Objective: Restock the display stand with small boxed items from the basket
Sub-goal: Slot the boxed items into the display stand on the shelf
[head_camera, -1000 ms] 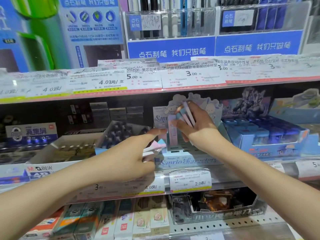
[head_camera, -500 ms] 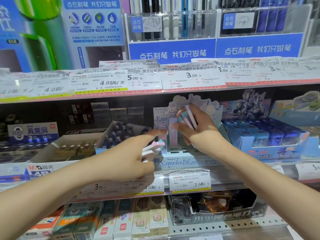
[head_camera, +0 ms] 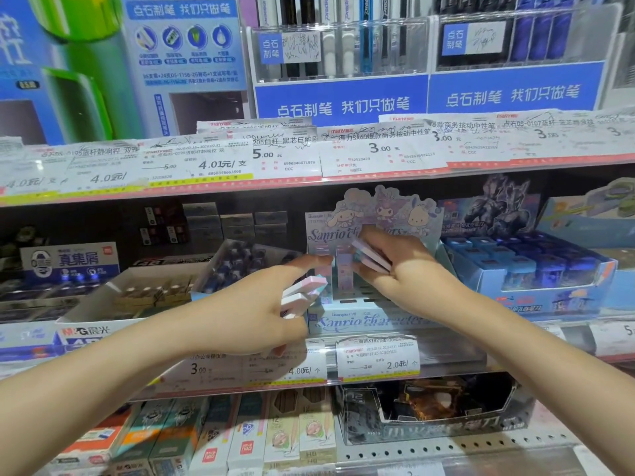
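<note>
The pastel display stand [head_camera: 364,321] sits on the middle shelf [head_camera: 446,355], its cartoon-printed backboard rising behind both hands. The left hand [head_camera: 254,310] hovers just left of the stand and grips a few small pink-and-white boxes [head_camera: 302,293] between thumb and curled fingers, while its index finger [head_camera: 309,262] stretches toward the stand's rear slots; how many boxes it holds is hard to count, since the palm hides their near ends. The right hand [head_camera: 402,269] reaches over the stand from the right, pinching two or three flat lilac boxes [head_camera: 371,257] fanned between its fingers, their lower ends hidden behind the knuckles. One tall pale box [head_camera: 344,271] stands upright in the stand between the two hands. The stand's front lettering is partly covered by the right wrist and blurred. No basket shows anywhere in the view.

Right of the stand is a blue tray of blue boxed items [head_camera: 536,269]; left of it an open white carton [head_camera: 137,297] with dim, unreadable contents. Price tags [head_camera: 378,359] line the shelf edge below the stand, one partly shadowed by the left hand. Above the stand, pens in clear racks [head_camera: 343,46] are cut off by the frame's top edge.
</note>
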`<state>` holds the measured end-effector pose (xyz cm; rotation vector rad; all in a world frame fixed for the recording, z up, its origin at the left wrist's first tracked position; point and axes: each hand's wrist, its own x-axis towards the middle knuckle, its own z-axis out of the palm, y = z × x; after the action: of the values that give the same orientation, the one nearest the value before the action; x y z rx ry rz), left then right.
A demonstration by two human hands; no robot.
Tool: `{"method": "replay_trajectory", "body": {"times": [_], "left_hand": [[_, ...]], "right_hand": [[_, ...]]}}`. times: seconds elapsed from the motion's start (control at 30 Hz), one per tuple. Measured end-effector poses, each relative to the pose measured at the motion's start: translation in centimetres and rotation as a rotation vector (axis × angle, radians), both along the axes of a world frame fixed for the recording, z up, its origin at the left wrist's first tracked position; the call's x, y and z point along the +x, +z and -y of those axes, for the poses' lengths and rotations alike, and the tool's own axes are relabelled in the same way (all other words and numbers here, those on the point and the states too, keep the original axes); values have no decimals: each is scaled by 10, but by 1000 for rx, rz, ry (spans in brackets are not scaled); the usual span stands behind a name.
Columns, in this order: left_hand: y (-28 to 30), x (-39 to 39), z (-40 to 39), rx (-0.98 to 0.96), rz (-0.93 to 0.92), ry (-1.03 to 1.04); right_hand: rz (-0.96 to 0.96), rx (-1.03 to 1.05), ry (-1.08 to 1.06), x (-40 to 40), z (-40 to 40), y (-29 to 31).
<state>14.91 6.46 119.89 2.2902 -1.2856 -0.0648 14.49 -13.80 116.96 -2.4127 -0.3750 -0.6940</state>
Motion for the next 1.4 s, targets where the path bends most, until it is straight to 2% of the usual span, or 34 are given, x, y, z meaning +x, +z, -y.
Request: {"method": "replay_trajectory", "body": {"times": [0.07,0.2,0.3,0.37,0.47,0.7,0.87,0.97,1.17,1.3,1.4], "left_hand": [[-2,2,0,24,12,58],[-6,6,-1,29,7,113],[-12,9,0,-95,0,147],[-15,8,1,-181,65,210],[-16,2,5,-303,55,189],[-24,-15,17,-495,-551,146],[-27,-16,21,-577,-551,100],[-27,-16,20,-580,-584,122],[-20,-14,14,-509,-974,22],[-23,-7,12,-476,-1130,-75],[-24,-7,14,-474,-1149,-97]], "right_hand": [[-30,-16,11,-3,0,3],[-217,225,117,-9,-1,14],[-302,419,156,-13,2,13],[-306,512,207,-18,2,12],[-331,724,252,-25,-3,8],[-334,925,367,-36,-26,7],[-258,1022,333,-36,-39,5],[-284,1072,352,-35,-41,5],[-433,1156,451,-37,-34,9],[-488,1214,478,-35,-32,10],[-477,1216,491,-32,-31,8]]}}
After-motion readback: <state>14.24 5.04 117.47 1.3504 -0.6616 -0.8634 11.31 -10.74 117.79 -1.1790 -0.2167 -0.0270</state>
